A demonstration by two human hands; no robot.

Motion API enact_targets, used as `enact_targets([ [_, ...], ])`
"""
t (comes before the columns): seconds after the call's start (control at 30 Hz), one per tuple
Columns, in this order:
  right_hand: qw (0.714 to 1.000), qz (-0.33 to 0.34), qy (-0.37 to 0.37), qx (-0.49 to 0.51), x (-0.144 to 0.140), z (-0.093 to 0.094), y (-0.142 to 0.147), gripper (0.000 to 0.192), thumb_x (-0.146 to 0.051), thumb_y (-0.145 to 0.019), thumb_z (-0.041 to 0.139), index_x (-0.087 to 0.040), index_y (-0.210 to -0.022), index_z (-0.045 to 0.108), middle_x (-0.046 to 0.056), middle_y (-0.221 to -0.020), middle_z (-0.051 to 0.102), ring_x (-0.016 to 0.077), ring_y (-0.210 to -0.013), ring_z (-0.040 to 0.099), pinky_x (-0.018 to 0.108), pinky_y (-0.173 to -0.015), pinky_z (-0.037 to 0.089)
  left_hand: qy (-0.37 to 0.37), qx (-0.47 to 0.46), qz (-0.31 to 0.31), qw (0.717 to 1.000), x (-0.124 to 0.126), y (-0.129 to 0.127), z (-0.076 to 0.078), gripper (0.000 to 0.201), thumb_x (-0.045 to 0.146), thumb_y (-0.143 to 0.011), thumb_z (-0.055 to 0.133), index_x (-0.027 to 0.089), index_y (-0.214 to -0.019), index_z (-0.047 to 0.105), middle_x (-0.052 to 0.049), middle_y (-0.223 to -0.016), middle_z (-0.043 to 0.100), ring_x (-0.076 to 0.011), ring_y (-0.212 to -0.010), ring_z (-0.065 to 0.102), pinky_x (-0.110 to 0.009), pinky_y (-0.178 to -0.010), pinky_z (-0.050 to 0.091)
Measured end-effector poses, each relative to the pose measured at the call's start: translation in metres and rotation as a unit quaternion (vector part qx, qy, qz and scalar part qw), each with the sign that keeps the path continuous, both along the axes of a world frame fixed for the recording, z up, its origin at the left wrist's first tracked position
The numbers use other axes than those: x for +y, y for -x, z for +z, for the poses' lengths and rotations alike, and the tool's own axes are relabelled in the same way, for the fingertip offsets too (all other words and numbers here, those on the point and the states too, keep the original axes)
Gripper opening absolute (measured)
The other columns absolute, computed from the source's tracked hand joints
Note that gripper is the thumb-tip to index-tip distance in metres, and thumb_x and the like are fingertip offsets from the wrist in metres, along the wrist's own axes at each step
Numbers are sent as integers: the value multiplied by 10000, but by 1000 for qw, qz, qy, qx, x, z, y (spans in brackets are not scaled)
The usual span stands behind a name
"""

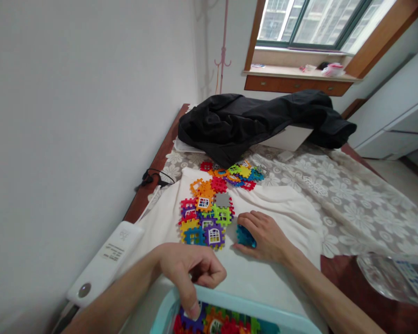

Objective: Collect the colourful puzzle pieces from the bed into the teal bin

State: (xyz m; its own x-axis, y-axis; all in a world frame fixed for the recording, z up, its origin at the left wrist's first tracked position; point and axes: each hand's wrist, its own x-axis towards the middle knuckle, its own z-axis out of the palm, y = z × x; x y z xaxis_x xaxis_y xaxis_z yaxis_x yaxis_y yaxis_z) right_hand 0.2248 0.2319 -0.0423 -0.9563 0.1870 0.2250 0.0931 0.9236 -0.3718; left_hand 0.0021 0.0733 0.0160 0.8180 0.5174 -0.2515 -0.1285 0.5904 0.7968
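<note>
My left hand point(195, 271) is over the far rim of a light blue plastic bin point(264, 306). Its thumb hangs inside the rim by a purple building block point(205, 311), and its fingers are curled on the outer side. Red, orange and green blocks fill the part of the bin that shows. On the white cloth, my right hand point(263, 234) has its fingers around a blue block point(244, 235). To its left, notched building blocks point(214, 235) in several colours lie side by side and partly overlapping, some with white window inserts.
Farther back, more blocks point(244, 171) lie by a black garment point(251, 120) draped over pale boxes. A white power strip-like device point(104, 264) rests at the left by the wall. Clear plastic packaging point(386, 278) is at the right, near a floral cloth point(362, 208).
</note>
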Motion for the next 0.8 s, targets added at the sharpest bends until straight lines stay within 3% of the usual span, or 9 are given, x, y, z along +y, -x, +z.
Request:
enact_targets([
  [0.3,999,24,-42,25,-1,1,-4,482,-649,-915,645,-196,-1080,626,115,-944,724,265,-791,616,410,-728,460,33,42,-27,998,0,1,3,578,381,-425,1029,205,-541,490,100,-427,435,-54,-348,306,-256,-316,206],
  [0.6,995,67,-40,54,-4,-4,-5,452,-628,-926,642,-203,-1074,596,104,-951,738,226,-723,643,359,-666,433,35,50,-37,997,2,3,2,553,357,-464,1011,191,-466,483,68,-400,435,-59,-333,335,-243,-310,237],
  [0.7,995,70,5,66,0,0,-7,420,-600,-927,641,-215,-1081,573,82,-926,723,213,-709,640,346,-657,439,33,48,-36,998,3,3,2,536,335,-479,1003,191,-471,486,65,-402,442,-64,-322,347,-241,-302,244],
  [0.8,985,39,108,126,5,27,-12,421,-622,-935,614,-234,-1088,561,48,-891,684,209,-735,640,331,-671,460,35,47,-34,998,2,4,1,517,334,-493,992,193,-483,494,61,-409,458,-72,-326,361,-243,-304,248],
])
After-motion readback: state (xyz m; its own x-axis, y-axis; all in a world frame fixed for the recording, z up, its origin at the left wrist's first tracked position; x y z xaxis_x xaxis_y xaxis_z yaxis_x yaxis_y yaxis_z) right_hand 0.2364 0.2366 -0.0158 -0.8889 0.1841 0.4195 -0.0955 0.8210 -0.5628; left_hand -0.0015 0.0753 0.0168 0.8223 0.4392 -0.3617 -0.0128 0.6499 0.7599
